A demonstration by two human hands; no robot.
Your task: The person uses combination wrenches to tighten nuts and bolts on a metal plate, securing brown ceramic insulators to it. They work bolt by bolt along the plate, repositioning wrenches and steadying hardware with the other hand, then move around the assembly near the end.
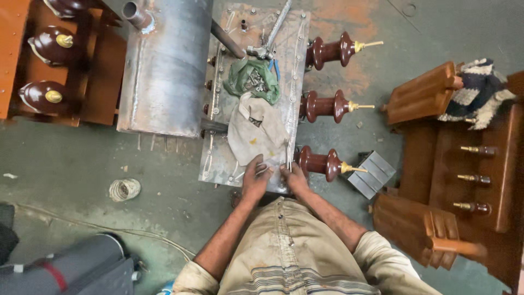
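Both hands worked low at the near edge of the grey steel cover plate [218, 158], right beside the nearest brown ribbed porcelain insulator [323, 163].

The left hand [255, 176] lay with fingers spread and pressed on the plate by the crumpled beige cloth bag [254, 129]; the right hand [295, 176] was curled, pinching what looked like a thin metal strip [287, 155] at that edge, though its grip was partly hidden. Doing this well, I judged, called for a steady bracing hand and small, square movements, kept off the insulator's brass stud [353, 170]. A green cloth pouch [252, 79] sat farther up the plate.
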